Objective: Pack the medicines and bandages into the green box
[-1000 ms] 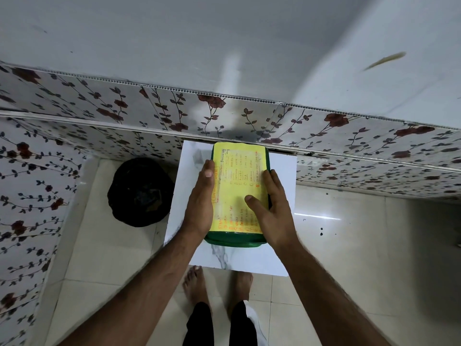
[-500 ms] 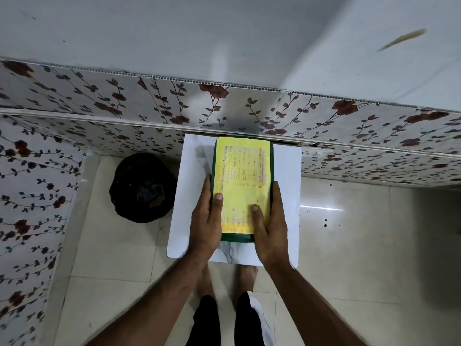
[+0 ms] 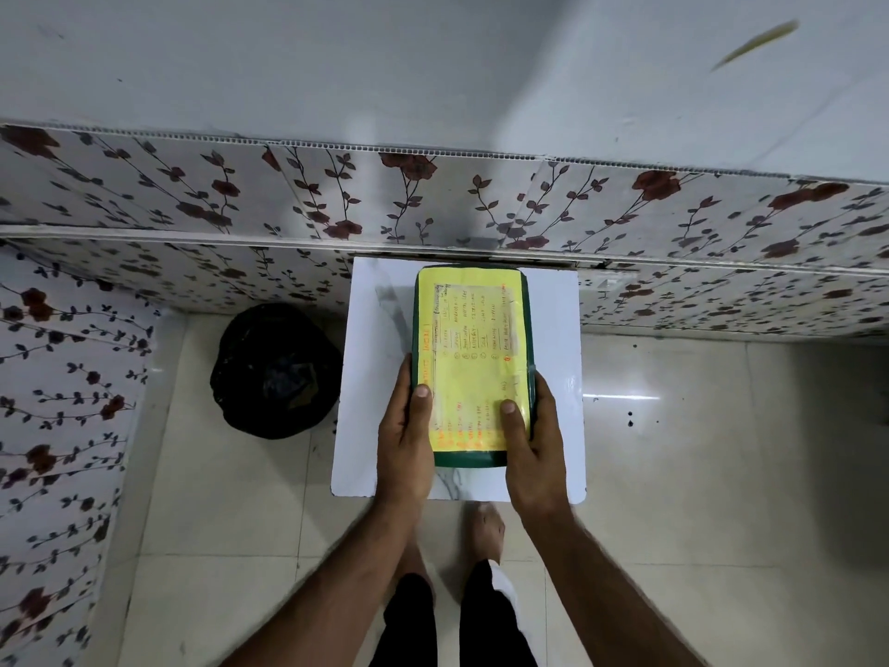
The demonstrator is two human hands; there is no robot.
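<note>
The green box (image 3: 523,300) lies closed on a small white table (image 3: 370,368), its lid covered by a yellow sheet with handwritten lines. My left hand (image 3: 404,440) grips the box's near left side, thumb on the lid. On the near right side my right hand (image 3: 531,450) holds it the same way, thumb pressed on the yellow sheet. No medicines or bandages are visible; the box's inside is hidden.
A black bin (image 3: 274,373) with a dark liner stands on the floor left of the table. Flower-patterned wall panels (image 3: 433,199) run behind and to the left. Pale floor tiles (image 3: 697,474) lie to the right. My bare feet (image 3: 488,527) are under the table's near edge.
Both hands have slid back along the box toward its near end, from the middle of its sides. The box sits in the same place on the table.
</note>
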